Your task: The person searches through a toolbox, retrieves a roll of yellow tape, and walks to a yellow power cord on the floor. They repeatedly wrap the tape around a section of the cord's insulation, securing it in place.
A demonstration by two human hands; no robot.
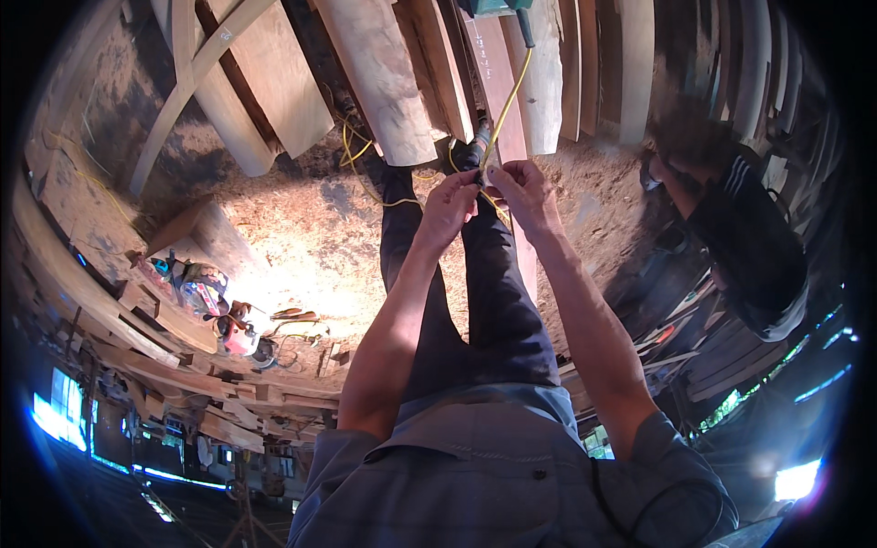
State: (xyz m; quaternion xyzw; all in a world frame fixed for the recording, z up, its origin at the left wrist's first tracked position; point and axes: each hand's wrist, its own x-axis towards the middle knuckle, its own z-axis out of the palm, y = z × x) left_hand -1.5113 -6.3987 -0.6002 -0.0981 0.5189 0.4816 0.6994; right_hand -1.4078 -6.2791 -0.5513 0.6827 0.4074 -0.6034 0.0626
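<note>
In front of my thighs, my left hand (448, 208) and my right hand (524, 194) meet, fingertips pinched close together. A yellow power cord (513, 96) comes down into them from a green power tool (491, 6), whose body is mostly cut off at the top edge. My right thumb and fingers are closed on the cord where it enters the hands. My left fingers pinch at a small dark piece beside it, too small to name. Loose yellow cord (356, 157) trails below and to the left of the hands.
Long wooden planks (379, 78) lie side by side ahead of me. Sawdust covers the ground (320, 247). Tools, including a red-and-white one (239, 336), sit at the left beside a wood block (219, 239). Another person (749, 237) in dark clothes bends at the right.
</note>
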